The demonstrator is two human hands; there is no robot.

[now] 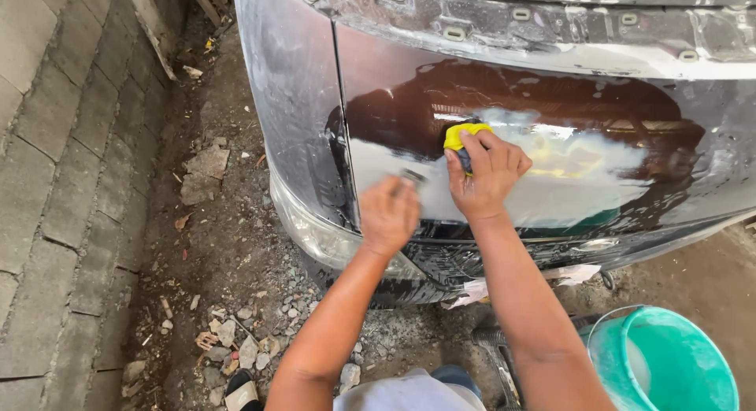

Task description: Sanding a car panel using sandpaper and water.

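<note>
Directly ahead of both hands stands the dark, glossy, wet body panel of a car [630, 135], taking up the whole upper right of the head view. A broad milky-white sanded patch [567, 179] spreads across the panel to the right of the gripping fingers and runs on beneath them. Left of the hands a vertical seam splits off the curved grey corner panel [295, 88], and below the wrists the panel rounds under to a dark lower edge.

Under the forearms lies rough dirt ground strewn with broken stones and rubble [236, 332], and further left of the hands is a grey brick-paved strip [55, 183]. Down by the right elbow sits a round teal plastic bucket [677, 364] (its rim is cut off by the frame edge, and its contents cannot be made out).

The right hand [487, 175] is pressed flat to the panel, fingers curled over a small yellow sanding pad [465, 135] with a dark layer at its underside; only the pad's upper left corner pokes out above the fingertips, at the left end of the white patch. The grasp is firm, thumb on the near side.

The left hand [388, 214] sits just beside and below the right, closed into a loose fist against the panel near the seam. A small greyish bit [413, 175] shows at the top of that fist, too blurred to say what it is.
</note>
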